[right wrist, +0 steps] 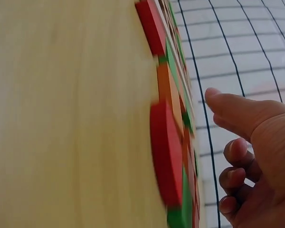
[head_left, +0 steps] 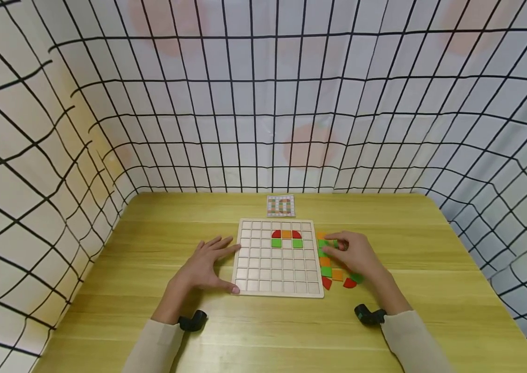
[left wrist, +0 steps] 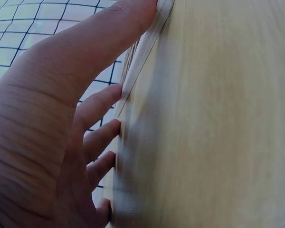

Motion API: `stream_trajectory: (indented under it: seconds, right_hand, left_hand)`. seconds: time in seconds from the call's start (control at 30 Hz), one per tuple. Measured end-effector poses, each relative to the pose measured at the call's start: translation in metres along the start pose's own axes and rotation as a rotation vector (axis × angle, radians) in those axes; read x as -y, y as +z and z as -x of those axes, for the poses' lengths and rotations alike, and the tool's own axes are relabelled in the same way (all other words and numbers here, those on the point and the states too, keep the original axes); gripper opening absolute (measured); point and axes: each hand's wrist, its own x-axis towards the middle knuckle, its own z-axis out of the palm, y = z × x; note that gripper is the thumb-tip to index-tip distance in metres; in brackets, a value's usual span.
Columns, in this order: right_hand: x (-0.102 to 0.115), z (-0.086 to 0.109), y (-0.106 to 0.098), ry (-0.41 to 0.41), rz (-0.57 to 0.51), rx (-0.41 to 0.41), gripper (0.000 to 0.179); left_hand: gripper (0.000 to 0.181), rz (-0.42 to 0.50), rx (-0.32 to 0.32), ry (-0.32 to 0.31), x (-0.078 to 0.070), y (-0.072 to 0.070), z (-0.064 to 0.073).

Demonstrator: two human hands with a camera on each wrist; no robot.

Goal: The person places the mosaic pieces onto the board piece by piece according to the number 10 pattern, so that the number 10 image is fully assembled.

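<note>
In the head view a pale wooden grid board [head_left: 265, 267] lies on the table. On it sit two red rounded tiles, an orange square tile [head_left: 286, 234] between them, and two green square tiles beneath. My left hand [head_left: 204, 264] is spread at the board's left side, thumb at the near corner and index finger at the edge. My right hand [head_left: 354, 254] is over loose tiles beside the board's right edge, thumb and index finger extended and apart. In the right wrist view its other fingers [right wrist: 235, 175] are curled, with no tile showing between thumb and index finger.
Loose green, orange and red tiles lie along the board's right edge, including a red rounded tile [head_left: 349, 283] nearest me. A small patterned card [head_left: 280, 206] lies behind the board. White walls with black grid lines [head_left: 263, 103] surround the wooden table [head_left: 263, 336].
</note>
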Motion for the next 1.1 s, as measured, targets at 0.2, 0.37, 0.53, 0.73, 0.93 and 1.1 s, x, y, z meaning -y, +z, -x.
stream_trajectory:
  seconds: [0.2,0.37,0.53,0.73,0.93,1.1]
  right_hand:
    - [-0.02,0.011,-0.018,0.052,0.032,-0.021,0.042]
    - [-0.035,0.021,-0.029,0.082,0.046,-0.035,0.044]
    - [-0.049,0.025,-0.037,0.087,0.092,-0.051,0.046]
    - [-0.059,0.028,-0.042,0.128,0.055,-0.074,0.049]
    - [-0.059,0.029,-0.042,0.169,0.054,-0.084,0.053]
    - [-0.056,0.03,-0.042,0.17,0.093,-0.114,0.048]
  left_hand:
    - [0.114,-0.003,0.001,-0.007,0.001,0.0,0.0]
    - [0.114,-0.005,-0.002,0.0,0.002,0.0,0.001]
    - [0.113,0.005,-0.003,-0.003,0.0,-0.002,0.001]
    - [0.113,0.003,-0.006,0.006,0.001,0.001,0.0]
    - [0.113,0.002,-0.001,0.006,0.001,0.001,0.0]
    - [0.113,0.004,0.0,0.007,0.0,0.001,0.0]
